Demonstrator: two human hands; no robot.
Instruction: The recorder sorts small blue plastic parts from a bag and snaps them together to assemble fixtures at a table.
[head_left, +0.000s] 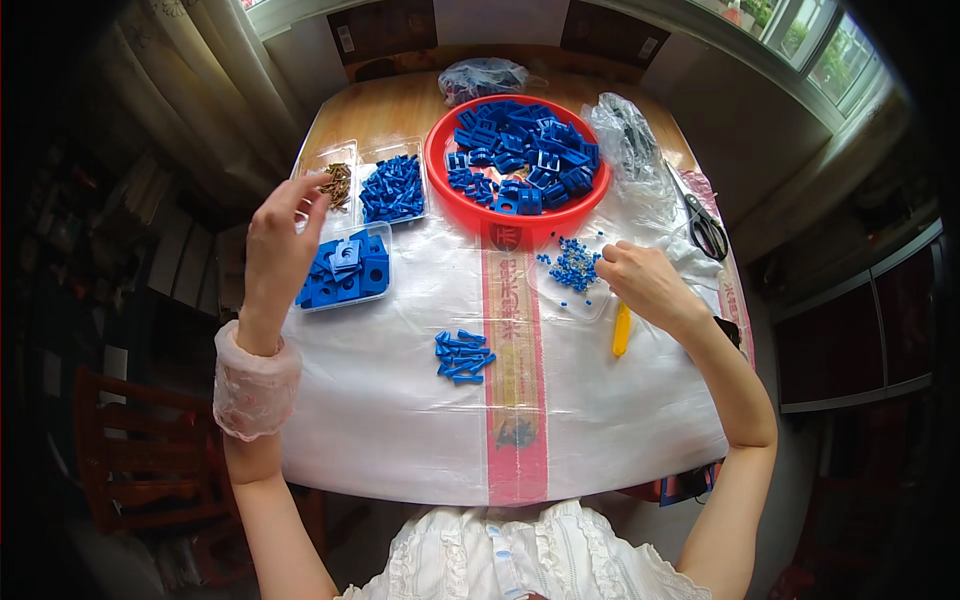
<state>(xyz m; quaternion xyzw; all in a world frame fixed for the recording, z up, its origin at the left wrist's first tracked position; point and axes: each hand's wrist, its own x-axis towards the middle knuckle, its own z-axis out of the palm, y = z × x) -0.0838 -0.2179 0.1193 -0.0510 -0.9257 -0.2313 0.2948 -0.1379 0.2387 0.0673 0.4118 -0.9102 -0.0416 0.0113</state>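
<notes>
At the far left the left hand hovered raised, its fingertips pinched together over a clear tray of small brass-coloured parts; whether they gripped a piece could not be told. Beside that tray sat a clear tray of blue pins, and nearer, a clear tray of blue square blocks. A small heap of blue pins lay loose on the white woven sheet, beside its red printed stripe. Behind stood a red basin of blue parts. The right hand, fingers curled, touched a scatter of tiny blue beads; a yellow tool, clear bags and scissors lay rightward.
</notes>
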